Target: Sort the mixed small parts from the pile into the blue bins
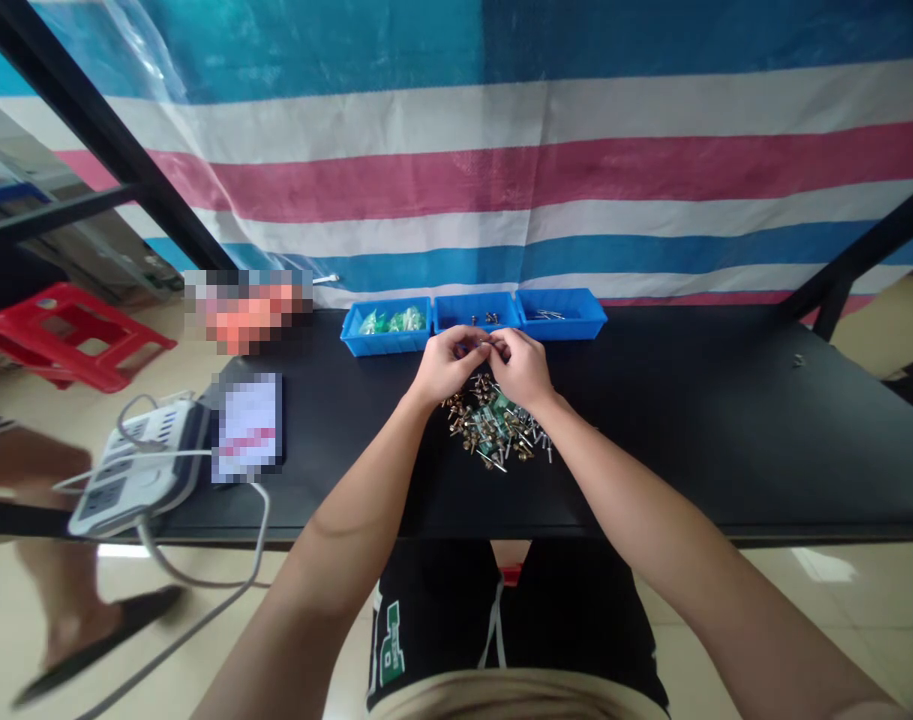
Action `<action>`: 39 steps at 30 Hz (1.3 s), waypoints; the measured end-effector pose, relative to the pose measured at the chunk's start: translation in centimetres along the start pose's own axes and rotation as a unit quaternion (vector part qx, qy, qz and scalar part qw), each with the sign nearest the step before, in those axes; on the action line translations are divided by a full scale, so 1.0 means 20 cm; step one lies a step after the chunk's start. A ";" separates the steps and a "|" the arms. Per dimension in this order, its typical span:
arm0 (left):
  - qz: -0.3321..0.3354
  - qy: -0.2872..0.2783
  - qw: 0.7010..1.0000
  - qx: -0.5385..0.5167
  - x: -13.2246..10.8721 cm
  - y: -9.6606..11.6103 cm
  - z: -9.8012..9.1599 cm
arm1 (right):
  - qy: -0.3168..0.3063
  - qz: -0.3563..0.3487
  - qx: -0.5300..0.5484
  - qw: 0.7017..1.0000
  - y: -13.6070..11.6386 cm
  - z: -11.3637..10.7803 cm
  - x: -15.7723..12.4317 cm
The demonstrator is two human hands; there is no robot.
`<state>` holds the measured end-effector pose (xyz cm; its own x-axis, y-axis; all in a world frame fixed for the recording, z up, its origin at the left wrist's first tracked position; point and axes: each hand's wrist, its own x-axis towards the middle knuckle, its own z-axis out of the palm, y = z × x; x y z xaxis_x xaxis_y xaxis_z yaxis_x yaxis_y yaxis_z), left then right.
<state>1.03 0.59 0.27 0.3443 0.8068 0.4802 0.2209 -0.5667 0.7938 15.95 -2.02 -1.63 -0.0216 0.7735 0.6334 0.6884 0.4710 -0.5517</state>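
- Our left hand [450, 365] and right hand [523, 368] meet at the fingertips before the middle blue tray [460, 308], over the far edge of the metal parts [492, 428] heaped on the desk [673, 420].
- The step in hand, we judge, is fingering something small between both hands — our fingers curl inward, yet we cannot tell whether either grip is closed on a part.
- Green pieces lie among the heap; the left blue tray [387, 344] holds green and clear pieces, the right blue tray [567, 330] slim metal ones.
- The next move, we think, calls for a fine pinch — the parts are small and jumbled.
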 end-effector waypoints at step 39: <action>-0.075 0.047 0.899 0.429 -0.03 -0.01 -0.02 | -0.091 -0.042 0.016 0.995 -0.05 0.00 -0.02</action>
<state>0.45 0.40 -0.03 0.1814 0.8727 0.4533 0.8945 -0.3379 0.2927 15.33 -2.73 -1.35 -0.2110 0.7937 0.5706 0.6557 0.5478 -0.5196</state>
